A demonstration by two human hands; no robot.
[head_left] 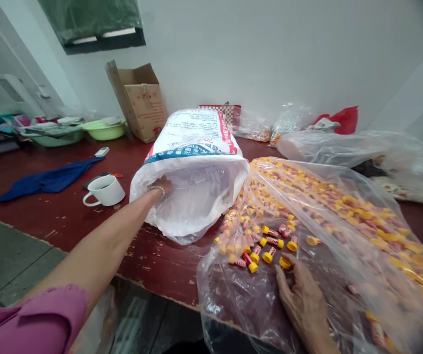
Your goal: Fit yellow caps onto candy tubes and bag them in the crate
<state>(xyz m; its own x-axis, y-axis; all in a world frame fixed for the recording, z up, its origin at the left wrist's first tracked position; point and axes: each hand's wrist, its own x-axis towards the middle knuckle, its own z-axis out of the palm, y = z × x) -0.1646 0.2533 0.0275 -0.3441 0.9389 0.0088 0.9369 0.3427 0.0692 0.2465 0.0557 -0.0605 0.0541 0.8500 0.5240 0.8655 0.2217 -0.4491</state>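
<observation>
My left hand [165, 187], with a beaded bracelet at the wrist, reaches into the mouth of a white printed sack [196, 132]. The sack lies on its side, and clear plastic pieces [214, 177] show dimly inside it. The fingers are hidden in its shade. At the right, my right hand [303, 295] is low over a clear plastic bag [233, 295]. Its thumb and index finger are curled around a small yellow-capped tube [285, 263]. Several similar tubes with red-and-white bodies [270, 241] lie loose just beyond the fingertips, and a large heap of them [329, 201] fills the bag.
A white mug [106, 190], a blue cloth [49, 179] and a small white device [102, 152] sit on the dark red table [74, 221] at left. Behind stand an open carton [145, 108] and a green basin [104, 129]. More plastic bags [344, 147] lie along the wall.
</observation>
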